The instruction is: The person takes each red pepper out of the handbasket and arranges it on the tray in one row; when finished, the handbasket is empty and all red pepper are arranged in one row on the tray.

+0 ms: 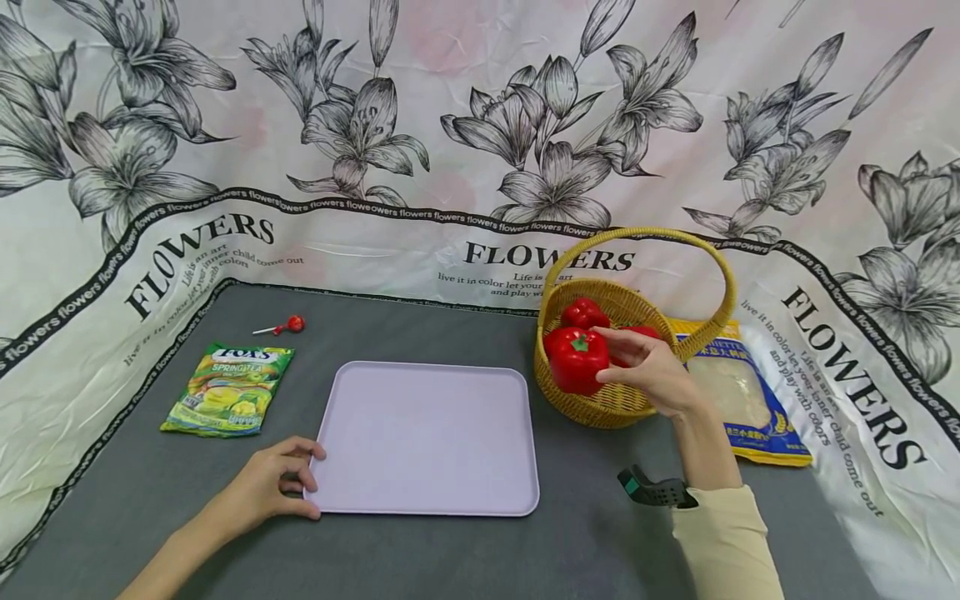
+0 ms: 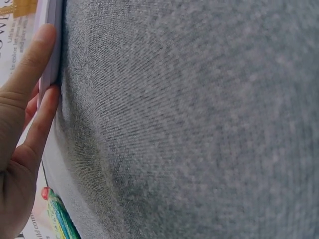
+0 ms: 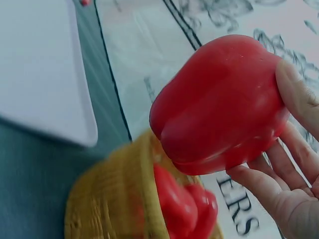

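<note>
My right hand holds a red bell pepper with a green stem over the front left rim of a yellow wicker basket. In the right wrist view, the thumb lies on one side of that bell pepper and the fingers on the other. More red peppers lie inside the basket, partly hidden by the hand. At the lower left corner of a pale lilac tray, my left hand grips the rim with bent fingers and thumb. The left wrist view shows the tray's edge against the fingers.
A green and yellow candy bag lies left of the tray, with a red lollipop behind it. Partly behind the basket is a blue and yellow food package. The basket's tall handle arches over it. Flower-printed cloth rises behind the grey tabletop.
</note>
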